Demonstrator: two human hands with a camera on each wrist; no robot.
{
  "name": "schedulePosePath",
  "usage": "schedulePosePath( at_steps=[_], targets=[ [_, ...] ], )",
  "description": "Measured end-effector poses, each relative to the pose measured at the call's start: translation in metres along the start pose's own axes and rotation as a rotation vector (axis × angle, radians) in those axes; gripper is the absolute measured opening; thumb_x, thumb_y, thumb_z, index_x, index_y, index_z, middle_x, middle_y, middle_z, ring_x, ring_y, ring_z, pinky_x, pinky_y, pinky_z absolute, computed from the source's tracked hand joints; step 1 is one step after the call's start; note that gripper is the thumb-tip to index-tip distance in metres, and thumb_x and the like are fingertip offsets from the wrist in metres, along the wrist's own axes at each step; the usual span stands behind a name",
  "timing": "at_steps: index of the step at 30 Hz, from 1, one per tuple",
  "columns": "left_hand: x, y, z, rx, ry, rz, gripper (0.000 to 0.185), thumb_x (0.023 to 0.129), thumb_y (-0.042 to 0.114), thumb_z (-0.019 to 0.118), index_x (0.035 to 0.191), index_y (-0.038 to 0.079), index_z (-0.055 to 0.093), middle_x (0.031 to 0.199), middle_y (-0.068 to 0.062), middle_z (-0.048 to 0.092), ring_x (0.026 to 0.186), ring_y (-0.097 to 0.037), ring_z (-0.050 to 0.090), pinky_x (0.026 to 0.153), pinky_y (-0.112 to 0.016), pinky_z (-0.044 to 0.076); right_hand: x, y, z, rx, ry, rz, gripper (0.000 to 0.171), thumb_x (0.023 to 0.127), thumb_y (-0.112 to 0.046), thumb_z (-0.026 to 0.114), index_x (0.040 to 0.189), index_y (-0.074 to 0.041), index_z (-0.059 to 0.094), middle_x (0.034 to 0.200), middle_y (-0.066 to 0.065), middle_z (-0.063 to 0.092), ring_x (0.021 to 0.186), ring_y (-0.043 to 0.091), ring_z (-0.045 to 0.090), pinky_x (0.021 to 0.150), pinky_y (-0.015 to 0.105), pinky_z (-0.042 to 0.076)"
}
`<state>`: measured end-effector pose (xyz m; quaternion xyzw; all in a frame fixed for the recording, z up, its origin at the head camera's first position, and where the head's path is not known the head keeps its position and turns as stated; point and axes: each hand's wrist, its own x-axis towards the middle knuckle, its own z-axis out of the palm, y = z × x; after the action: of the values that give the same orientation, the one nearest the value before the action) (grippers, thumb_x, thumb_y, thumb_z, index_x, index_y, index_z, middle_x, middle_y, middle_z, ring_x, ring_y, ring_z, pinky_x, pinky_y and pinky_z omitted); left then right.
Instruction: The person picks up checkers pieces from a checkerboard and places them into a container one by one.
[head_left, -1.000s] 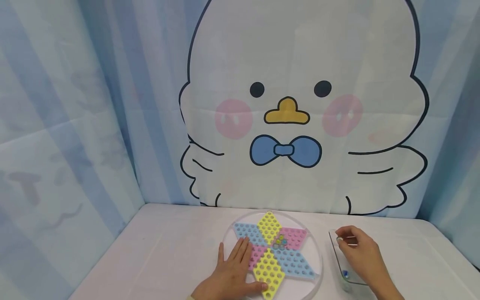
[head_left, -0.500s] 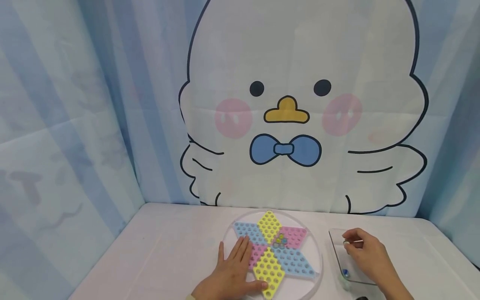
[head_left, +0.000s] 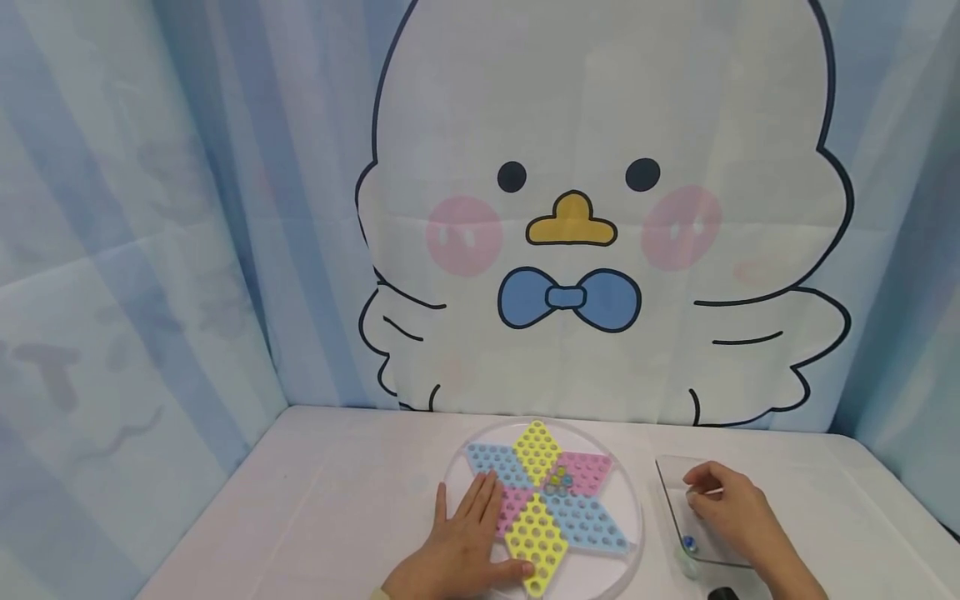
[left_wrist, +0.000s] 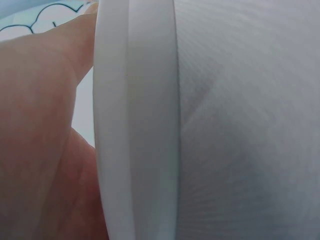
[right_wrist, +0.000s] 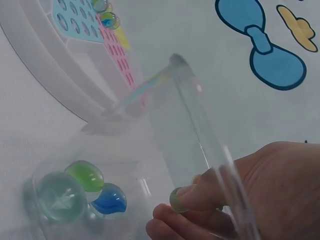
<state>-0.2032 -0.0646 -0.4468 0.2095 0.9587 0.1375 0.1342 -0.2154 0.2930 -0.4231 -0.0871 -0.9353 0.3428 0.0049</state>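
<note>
A round Chinese checkers board [head_left: 585, 569] lies on the table, with yellow, blue and pink star points. My left hand [head_left: 457, 546] rests flat on its left side, fingers spread; the left wrist view shows the board's white rim [left_wrist: 135, 120] beside that hand. Several marbles [head_left: 559, 481] sit near the star's centre. Over the clear plastic box [head_left: 669, 504], my right hand [head_left: 731, 508] has its fingers curled. In the right wrist view it pinches a greenish marble [right_wrist: 177, 200] by the thumb tip. A green marble [right_wrist: 84, 175] and a blue one [right_wrist: 110, 199] lie in the box, beside a larger pale marble [right_wrist: 61, 197].
The white tablecloth [head_left: 337, 500] runs under board and box. A dark object [head_left: 723, 593] shows at the bottom edge below the box. Behind the table hangs a curtain [head_left: 570, 367] with a cartoon bird.
My right hand has shifted a little right and down over the box. The dark object has come into view below it. My left hand stays put on the board.
</note>
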Motion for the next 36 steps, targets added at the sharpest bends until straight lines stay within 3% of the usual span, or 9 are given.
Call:
schedulePosePath(
  at_steps=[11,22,36],
  targets=[
    [0.0,-0.001,0.0,0.007,0.002,0.006,0.111,0.081,0.084,0.043,0.16,0.011,0.016,0.168,-0.007,0.008,0.156,-0.025,0.006,0.116,-0.069,-0.003,0.001,-0.001,0.006,-0.055,-0.036,-0.046,0.016,0.087,-0.004,0.065,0.103,0.0,0.065,0.098,0.01,0.069,0.088,0.022,0.063,0.079,0.046,0.054],
    [0.001,-0.002,0.001,-0.038,-0.021,-0.019,0.113,0.079,0.086,0.045,0.159,0.012,0.018,0.168,-0.006,0.01,0.156,-0.025,0.008,0.115,-0.071,-0.003,0.003,0.002,0.01,-0.08,-0.053,-0.063,0.018,0.085,0.001,0.061,0.103,0.0,0.065,0.097,0.009,0.069,0.088,0.021,0.062,0.081,0.046,0.054],
    [0.001,-0.001,0.001,-0.027,-0.019,-0.014,0.112,0.08,0.085,0.046,0.159,0.012,0.018,0.168,-0.006,0.01,0.156,-0.024,0.008,0.115,-0.07,-0.003,-0.003,-0.009,0.002,-0.046,0.056,-0.105,0.017,0.093,-0.003,0.055,0.107,0.0,0.065,0.104,0.015,0.07,0.1,0.035,0.065,0.085,0.051,0.053]
  ],
)
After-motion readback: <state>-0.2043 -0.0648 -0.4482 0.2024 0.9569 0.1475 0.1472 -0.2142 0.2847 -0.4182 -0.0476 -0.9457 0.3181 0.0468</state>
